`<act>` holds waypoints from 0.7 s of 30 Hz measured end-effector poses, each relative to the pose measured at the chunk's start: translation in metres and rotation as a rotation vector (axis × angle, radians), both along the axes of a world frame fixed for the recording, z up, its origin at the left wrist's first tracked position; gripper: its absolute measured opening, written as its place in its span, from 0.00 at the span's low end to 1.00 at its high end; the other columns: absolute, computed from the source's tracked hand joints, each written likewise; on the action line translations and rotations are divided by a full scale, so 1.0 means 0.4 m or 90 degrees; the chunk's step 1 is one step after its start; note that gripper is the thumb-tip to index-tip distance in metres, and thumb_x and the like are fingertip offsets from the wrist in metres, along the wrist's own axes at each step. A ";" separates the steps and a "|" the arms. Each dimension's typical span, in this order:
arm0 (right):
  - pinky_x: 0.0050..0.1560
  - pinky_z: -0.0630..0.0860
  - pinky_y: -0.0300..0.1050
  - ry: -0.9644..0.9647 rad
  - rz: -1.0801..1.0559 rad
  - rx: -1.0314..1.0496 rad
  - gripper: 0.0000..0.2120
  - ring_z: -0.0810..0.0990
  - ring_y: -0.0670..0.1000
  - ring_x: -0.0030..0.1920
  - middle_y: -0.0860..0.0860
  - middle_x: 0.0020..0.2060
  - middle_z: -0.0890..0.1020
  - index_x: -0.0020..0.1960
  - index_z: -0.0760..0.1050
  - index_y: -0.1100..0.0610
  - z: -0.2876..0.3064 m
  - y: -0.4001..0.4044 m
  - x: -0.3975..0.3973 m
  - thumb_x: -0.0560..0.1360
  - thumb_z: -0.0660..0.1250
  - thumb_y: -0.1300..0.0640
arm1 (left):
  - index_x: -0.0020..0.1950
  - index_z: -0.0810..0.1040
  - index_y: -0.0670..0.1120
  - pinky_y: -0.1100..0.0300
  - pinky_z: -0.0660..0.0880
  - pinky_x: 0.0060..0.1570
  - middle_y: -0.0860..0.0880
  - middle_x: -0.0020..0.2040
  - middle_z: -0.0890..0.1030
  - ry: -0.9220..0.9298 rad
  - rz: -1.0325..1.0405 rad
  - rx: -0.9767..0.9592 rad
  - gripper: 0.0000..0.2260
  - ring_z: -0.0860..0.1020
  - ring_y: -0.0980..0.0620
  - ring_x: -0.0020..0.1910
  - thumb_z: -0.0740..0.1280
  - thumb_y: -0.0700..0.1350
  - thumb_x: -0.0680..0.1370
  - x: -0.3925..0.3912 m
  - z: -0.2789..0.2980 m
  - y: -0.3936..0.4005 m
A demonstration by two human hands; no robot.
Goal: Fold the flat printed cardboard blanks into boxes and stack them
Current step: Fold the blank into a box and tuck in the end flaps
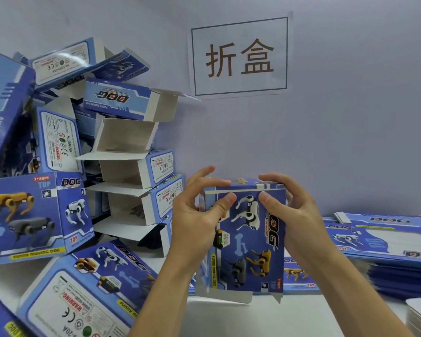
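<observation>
a pale wall (350,117) backs the white table (301,312), with a paper sign (240,55) taped up bearing two large characters. the biggest mass is the heap of folded boxes (88,166) on the left, leaning and jumbled rather than squarely stacked, many with end flaps hanging open. on the right lies a low pile of flat blanks (379,242), well apart from the heap. between them, held upright over the table, is the box in hand (249,237), already squared into a sleeve. the left hand (195,215) and right hand (289,215) both clamp its upper end, thumbs on the printed face, fingers curled over the top edge. this looks like the closing of the top flaps. its bottom flaps (229,296) still hang loose, so next they likely need tucking before it joins the heap.
</observation>
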State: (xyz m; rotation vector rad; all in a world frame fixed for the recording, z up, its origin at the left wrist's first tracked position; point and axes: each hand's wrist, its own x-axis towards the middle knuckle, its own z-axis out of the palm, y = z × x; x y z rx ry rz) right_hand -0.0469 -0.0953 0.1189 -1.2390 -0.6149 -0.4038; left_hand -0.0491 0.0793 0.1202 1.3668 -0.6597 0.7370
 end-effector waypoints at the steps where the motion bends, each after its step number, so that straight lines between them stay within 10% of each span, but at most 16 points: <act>1: 0.37 0.82 0.49 0.006 0.008 0.005 0.16 0.87 0.57 0.43 0.50 0.46 0.86 0.54 0.80 0.49 -0.002 -0.001 0.002 0.66 0.73 0.52 | 0.45 0.84 0.59 0.59 0.82 0.46 0.60 0.66 0.77 0.004 -0.008 -0.010 0.06 0.75 0.56 0.67 0.73 0.49 0.70 0.000 -0.002 0.000; 8: 0.38 0.83 0.49 0.001 0.031 0.006 0.16 0.87 0.56 0.44 0.44 0.49 0.86 0.55 0.81 0.44 0.000 0.010 -0.001 0.68 0.73 0.53 | 0.53 0.82 0.60 0.46 0.82 0.50 0.49 0.54 0.83 0.104 -0.029 -0.100 0.10 0.83 0.45 0.54 0.61 0.56 0.80 -0.006 0.013 -0.024; 16: 0.44 0.83 0.56 0.009 0.054 0.005 0.19 0.86 0.60 0.48 0.49 0.60 0.79 0.61 0.75 0.40 -0.006 0.030 0.003 0.72 0.67 0.55 | 0.53 0.77 0.52 0.66 0.77 0.39 0.50 0.56 0.78 0.055 0.061 -0.011 0.11 0.82 0.50 0.50 0.55 0.46 0.85 -0.012 0.024 -0.033; 21: 0.39 0.83 0.50 0.023 0.062 0.003 0.13 0.86 0.56 0.45 0.49 0.49 0.85 0.59 0.75 0.42 0.005 0.026 -0.003 0.74 0.66 0.47 | 0.54 0.78 0.55 0.45 0.79 0.44 0.47 0.55 0.82 0.103 0.002 -0.038 0.11 0.83 0.40 0.51 0.56 0.46 0.85 -0.020 0.018 -0.035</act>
